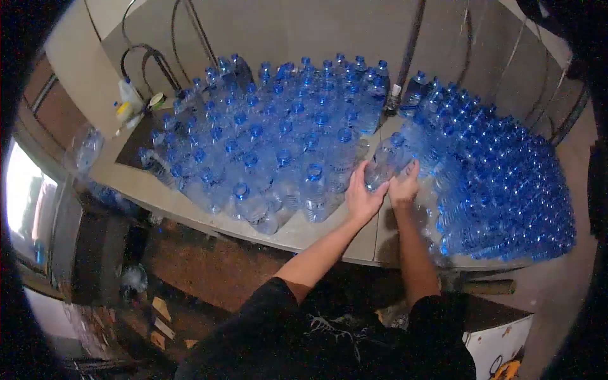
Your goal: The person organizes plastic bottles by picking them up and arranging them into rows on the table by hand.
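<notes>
Between my two hands a clear bottle with a blue neck (386,157) is held near the middle of the light tabletop (304,235). My left hand (365,197) grips its lower left side, the thumb across the front. On its right, my right hand (404,184) has its fingers closed against the lower part of the bottle. Many similar upright bottles (314,193) stand in a large group to the left. Another dense group of blue-necked bottles (500,183) fills the right side of the table.
A white bottle (128,95) and a yellow-topped item (124,111) stand at the back left. Dark hoses (157,63) hang behind the table. A post (410,50) rises between the two bottle groups. A clear bottle (88,149) is off the left end.
</notes>
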The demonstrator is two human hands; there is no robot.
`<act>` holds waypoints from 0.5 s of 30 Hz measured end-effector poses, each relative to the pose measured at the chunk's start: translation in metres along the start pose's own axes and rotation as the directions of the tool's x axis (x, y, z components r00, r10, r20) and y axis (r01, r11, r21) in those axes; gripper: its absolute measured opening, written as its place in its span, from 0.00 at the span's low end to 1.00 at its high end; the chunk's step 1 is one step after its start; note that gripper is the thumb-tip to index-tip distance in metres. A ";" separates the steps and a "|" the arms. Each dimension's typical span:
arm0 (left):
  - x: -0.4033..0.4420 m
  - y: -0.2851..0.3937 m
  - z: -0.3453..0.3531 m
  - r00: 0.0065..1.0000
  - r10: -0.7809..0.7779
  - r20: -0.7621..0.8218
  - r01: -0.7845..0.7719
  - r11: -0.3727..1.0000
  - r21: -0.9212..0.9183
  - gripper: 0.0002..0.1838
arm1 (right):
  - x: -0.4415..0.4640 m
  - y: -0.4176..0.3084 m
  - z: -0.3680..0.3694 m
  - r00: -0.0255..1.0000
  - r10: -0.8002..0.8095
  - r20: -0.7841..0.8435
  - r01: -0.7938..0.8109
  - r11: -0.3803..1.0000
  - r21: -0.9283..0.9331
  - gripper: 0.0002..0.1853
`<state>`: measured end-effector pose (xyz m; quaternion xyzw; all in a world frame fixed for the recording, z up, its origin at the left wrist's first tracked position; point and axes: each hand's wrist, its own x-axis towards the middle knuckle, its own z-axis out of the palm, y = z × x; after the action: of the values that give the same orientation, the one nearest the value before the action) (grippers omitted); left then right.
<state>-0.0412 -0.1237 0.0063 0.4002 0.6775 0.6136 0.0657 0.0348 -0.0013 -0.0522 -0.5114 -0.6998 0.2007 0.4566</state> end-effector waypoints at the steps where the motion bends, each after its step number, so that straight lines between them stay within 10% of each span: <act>1: 0.001 -0.003 0.000 1.000 -0.015 -0.003 0.015 1.000 0.020 0.40 | -0.001 0.003 -0.003 1.000 0.026 0.008 -0.026 0.999 -0.020 0.47; 9: 0.003 -0.010 0.005 0.998 0.063 -0.010 -0.062 0.995 0.072 0.39 | 0.010 -0.006 -0.003 0.986 0.165 -0.014 -0.166 0.986 -0.033 0.49; 12: 0.003 -0.012 0.006 0.992 0.121 -0.023 -0.119 0.991 0.065 0.39 | 0.007 -0.030 -0.024 0.997 -0.028 -0.073 0.025 0.999 -0.044 0.46; 15: 0.004 -0.016 0.007 0.993 0.110 0.031 -0.111 0.993 0.027 0.39 | 0.011 -0.036 -0.030 0.982 0.177 0.069 -0.171 0.982 -0.082 0.42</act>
<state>-0.0472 -0.1144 -0.0075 0.4472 0.6619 0.6006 0.0359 0.0400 -0.0115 -0.0051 -0.5796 -0.6764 0.2323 0.3907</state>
